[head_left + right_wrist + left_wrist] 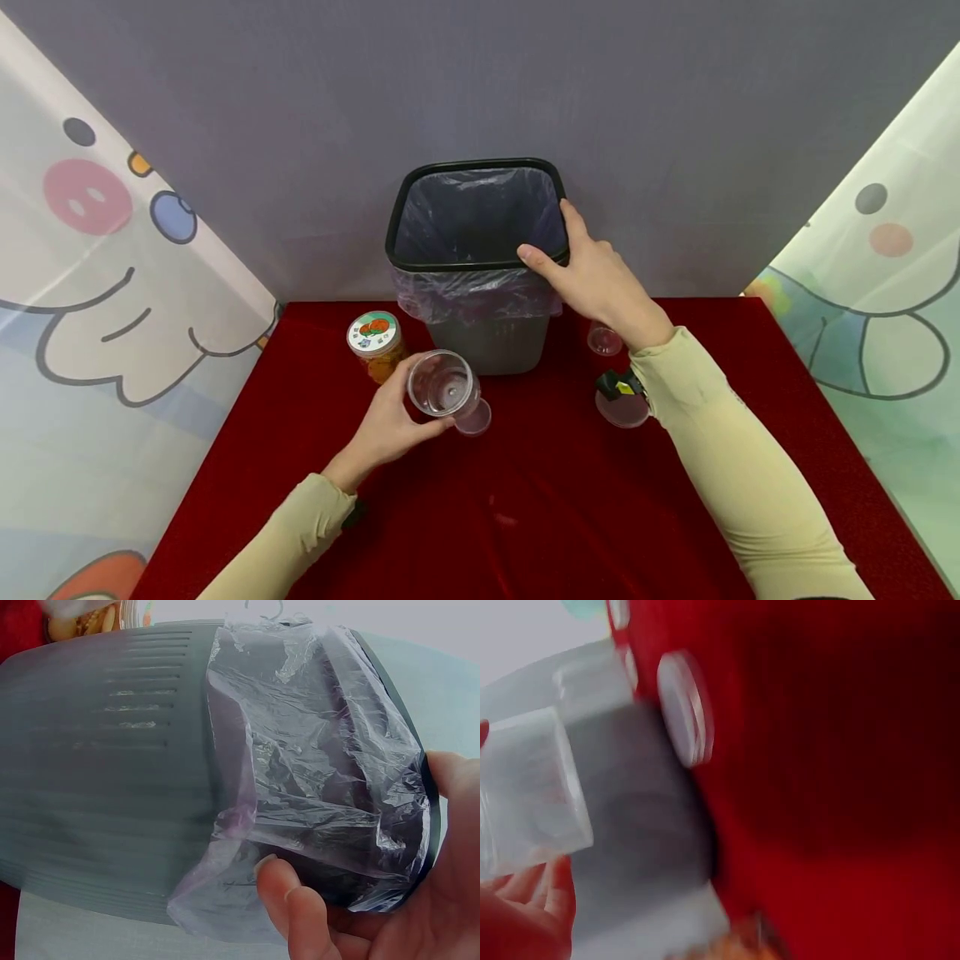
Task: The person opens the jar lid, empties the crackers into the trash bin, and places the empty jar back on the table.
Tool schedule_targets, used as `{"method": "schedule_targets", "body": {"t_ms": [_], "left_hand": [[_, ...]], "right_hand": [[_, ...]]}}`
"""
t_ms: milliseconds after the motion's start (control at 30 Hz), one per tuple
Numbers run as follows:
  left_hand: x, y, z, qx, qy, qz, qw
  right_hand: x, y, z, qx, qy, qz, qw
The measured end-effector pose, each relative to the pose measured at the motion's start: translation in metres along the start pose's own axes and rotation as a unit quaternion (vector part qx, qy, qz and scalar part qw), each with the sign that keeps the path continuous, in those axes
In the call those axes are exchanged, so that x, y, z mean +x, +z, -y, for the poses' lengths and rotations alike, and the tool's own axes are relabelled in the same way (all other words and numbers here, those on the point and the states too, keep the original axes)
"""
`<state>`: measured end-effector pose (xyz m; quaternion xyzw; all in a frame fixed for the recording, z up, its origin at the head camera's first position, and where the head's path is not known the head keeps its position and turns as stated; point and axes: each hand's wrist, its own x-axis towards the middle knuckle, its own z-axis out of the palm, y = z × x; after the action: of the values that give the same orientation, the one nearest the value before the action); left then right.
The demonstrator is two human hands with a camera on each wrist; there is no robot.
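My left hand grips a clear plastic jar, its round mouth turned up toward the head camera. In the left wrist view the jar looks see-through, with fingertips along its side. My right hand holds the black rim of a grey trash bin at its right front corner. In the right wrist view the thumb and fingers straddle the rim, over the clear trash bag that lines the bin and hangs over its outside.
A lidded jar of orange-brown food stands left of the bin. Clear round lids lie on the red cloth, one below my right wrist. A small clear container is right of the bin. Behind is a grey wall.
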<state>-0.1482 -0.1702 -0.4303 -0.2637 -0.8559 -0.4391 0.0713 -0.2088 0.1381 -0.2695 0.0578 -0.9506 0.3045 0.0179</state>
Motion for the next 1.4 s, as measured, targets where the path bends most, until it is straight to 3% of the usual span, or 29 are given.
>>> {"method": "schedule_targets", "body": {"t_ms": [300,600,867,1200,1400], "left_hand": [[0.027,0.072,-0.007,-0.019,-0.020,0.045,0.9986],[0.049,0.112,-0.013,0.017,-0.052,0.112,0.9922],[0.056,0.124,-0.011,0.019,-0.086,0.127,0.9879],[0.054,0.123,-0.012,0.026,-0.081,0.124,0.9886],[0.051,0.117,-0.012,0.027,-0.101,0.124,0.9867]], "right_hand": [[0.000,-0.001,-0.001,0.002,-0.006,-0.002,1.000],[0.001,-0.002,-0.001,0.000,-0.005,-0.005,1.000],[0.001,-0.001,-0.001,0.004,-0.003,0.003,1.000],[0.000,-0.001,-0.001,0.003,-0.003,0.002,1.000],[0.000,-0.001,-0.001,0.003,-0.007,-0.003,1.000]]}}
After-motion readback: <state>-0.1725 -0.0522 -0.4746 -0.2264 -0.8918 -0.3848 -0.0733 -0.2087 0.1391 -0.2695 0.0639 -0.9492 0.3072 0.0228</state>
